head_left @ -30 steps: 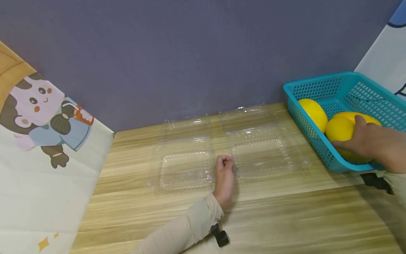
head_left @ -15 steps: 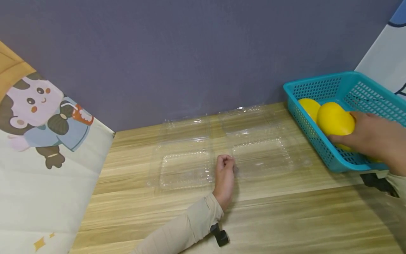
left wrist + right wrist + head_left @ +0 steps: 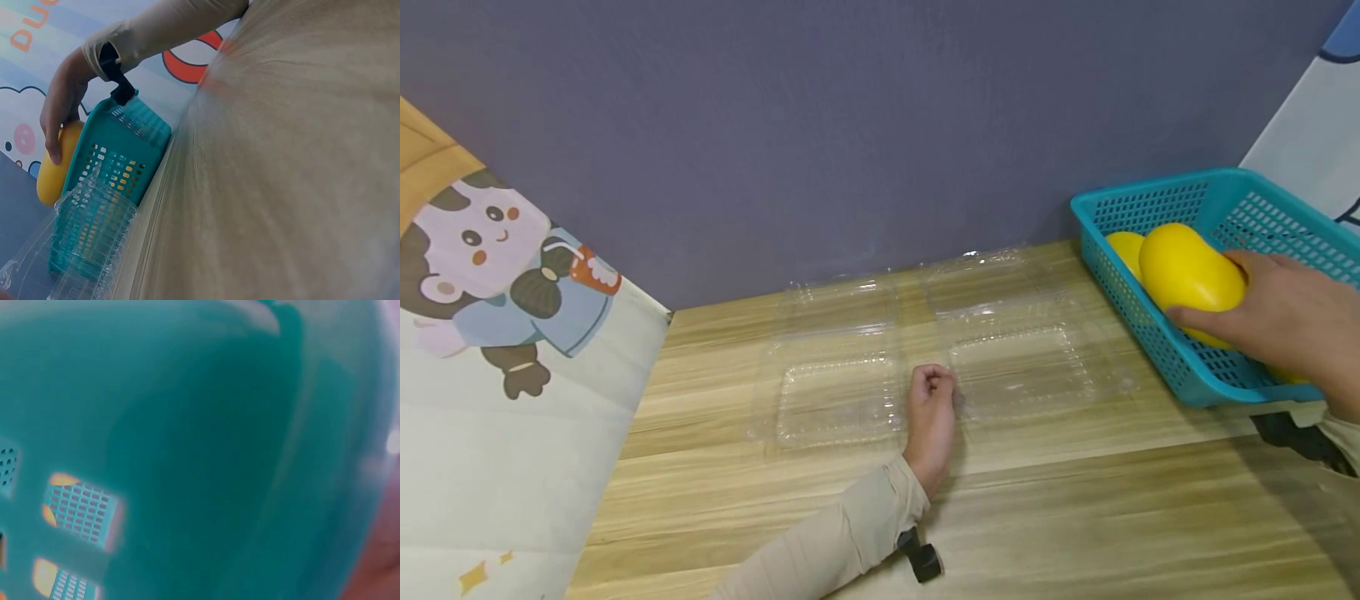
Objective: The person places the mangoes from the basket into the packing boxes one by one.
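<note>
My right hand (image 3: pixel 1296 317) grips a yellow mango (image 3: pixel 1187 283) over the near left side of a teal plastic basket (image 3: pixel 1138 337). Another yellow fruit (image 3: pixel 1123 247) lies behind it in the basket, and part of one more (image 3: pixel 1285 375) shows below my hand. In the left wrist view the gripped mango (image 3: pixel 56 169) sits at the basket's rim. My left hand (image 3: pixel 931 429) rests loosely curled between two hinged clear plastic containers, its knuckles at the inner edge of the right container (image 3: pixel 1018 371). The left container (image 3: pixel 838 404) lies beside it; both lids are folded back.
A wooden tabletop (image 3: pixel 1075 517) runs under everything. A grey-purple wall (image 3: pixel 850 125) stands behind the containers, and a cartoon-printed panel (image 3: pixel 490 467) borders the left side. The basket wall (image 3: pixel 187 456) fills most of the right wrist view.
My right hand has drawn the mango up and to the left from among the fruit, turning it slightly, so it covers more of the other one. My left hand and the containers stay put.
</note>
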Demonstrator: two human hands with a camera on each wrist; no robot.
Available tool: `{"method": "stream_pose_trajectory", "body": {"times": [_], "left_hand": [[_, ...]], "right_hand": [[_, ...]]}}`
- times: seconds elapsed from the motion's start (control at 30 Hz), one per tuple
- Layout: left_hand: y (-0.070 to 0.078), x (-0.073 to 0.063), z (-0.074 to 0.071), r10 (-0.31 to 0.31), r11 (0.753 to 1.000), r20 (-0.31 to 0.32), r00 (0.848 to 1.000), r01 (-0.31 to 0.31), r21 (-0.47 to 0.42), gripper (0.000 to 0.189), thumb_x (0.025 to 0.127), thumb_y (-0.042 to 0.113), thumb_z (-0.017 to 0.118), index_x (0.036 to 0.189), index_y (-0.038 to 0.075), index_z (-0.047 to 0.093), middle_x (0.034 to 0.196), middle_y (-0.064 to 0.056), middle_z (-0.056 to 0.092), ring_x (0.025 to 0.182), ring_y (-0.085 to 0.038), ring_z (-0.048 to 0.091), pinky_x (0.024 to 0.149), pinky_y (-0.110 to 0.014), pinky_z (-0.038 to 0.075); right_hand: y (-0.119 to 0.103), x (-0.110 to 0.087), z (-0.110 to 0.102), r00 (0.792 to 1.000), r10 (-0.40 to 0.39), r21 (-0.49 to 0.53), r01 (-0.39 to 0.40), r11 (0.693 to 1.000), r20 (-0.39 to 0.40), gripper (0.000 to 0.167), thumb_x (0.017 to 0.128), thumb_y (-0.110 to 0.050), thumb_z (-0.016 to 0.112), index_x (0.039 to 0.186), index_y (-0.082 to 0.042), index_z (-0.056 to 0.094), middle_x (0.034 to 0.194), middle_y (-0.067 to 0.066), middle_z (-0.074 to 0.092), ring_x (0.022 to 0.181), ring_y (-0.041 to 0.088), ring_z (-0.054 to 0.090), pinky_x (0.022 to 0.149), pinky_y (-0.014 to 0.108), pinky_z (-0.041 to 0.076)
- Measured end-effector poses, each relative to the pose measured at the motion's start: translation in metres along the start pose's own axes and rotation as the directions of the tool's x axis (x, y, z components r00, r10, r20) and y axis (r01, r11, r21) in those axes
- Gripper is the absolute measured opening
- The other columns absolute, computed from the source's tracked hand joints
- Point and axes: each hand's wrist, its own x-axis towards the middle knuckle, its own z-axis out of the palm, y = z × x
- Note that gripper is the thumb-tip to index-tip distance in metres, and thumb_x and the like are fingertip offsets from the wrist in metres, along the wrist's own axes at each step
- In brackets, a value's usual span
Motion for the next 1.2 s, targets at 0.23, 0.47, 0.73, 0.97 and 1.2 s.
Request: {"method": "stream_pose_trajectory", "body": {"times": [0.23,0.47,0.73,0.97,1.2], "left_hand": [[0.001,-0.001,0.0,-0.01,1.0,0.001,1.0,0.01,0.0,0.007,0.096,0.006,0.048,0.102,0.009,0.052,0.085,0.003,0.048,0.078,-0.012,0.046,0.069,-0.021,0.041],[-0.001,0.001,0.0,-0.001,1.0,-0.007,1.0,0.001,0.002,0.007,0.096,0.005,0.049,0.102,0.006,0.052,0.086,0.001,0.05,0.079,-0.013,0.047,0.07,-0.021,0.042],[0.0,0.0,-0.001,-0.017,1.0,0.017,1.0,0.017,-0.002,0.009,0.097,0.007,0.048,0.105,0.004,0.051,0.087,-0.001,0.05,0.078,-0.013,0.046,0.069,-0.021,0.041],[0.001,0.0,0.0,-0.016,1.0,0.005,1.0,0.016,-0.01,0.009,0.096,0.007,0.05,0.103,0.003,0.052,0.084,0.002,0.049,0.077,-0.012,0.046,0.068,-0.02,0.04],[0.001,0.001,0.0,-0.019,1.0,0.005,1.0,0.019,-0.003,0.008,0.097,0.008,0.049,0.103,0.003,0.052,0.084,0.002,0.049,0.076,-0.011,0.046,0.067,-0.02,0.04]], "right_hand": [[-0.001,-0.001,-0.001,1.0,-0.006,0.003,0.006,1.0,0.018,0.102,0.08,-0.065,0.069,0.135,0.014,0.034,0.108,0.041,0.045,0.074,0.04,0.048,0.053,0.046,0.037],[-0.002,-0.002,0.0,1.0,0.006,0.005,-0.006,1.0,0.013,0.105,0.078,-0.063,0.072,0.139,0.013,0.032,0.116,0.041,0.038,0.085,0.046,0.044,0.055,0.05,0.038],[-0.001,-0.002,0.003,1.0,0.004,0.025,-0.004,1.0,0.002,0.106,0.082,-0.067,0.065,0.141,0.014,0.031,0.117,0.041,0.037,0.09,0.047,0.041,0.055,0.051,0.037],[-0.004,-0.003,0.003,1.0,-0.011,0.032,0.011,0.999,-0.001,0.108,0.084,-0.07,0.06,0.145,0.012,0.028,0.119,0.04,0.037,0.093,0.047,0.041,0.056,0.052,0.037],[-0.013,-0.006,0.001,0.999,-0.044,0.059,0.043,0.997,0.019,0.1,0.084,-0.071,0.059,0.144,0.006,0.033,0.118,0.035,0.039,0.09,0.042,0.042,0.051,0.043,0.033]]}}
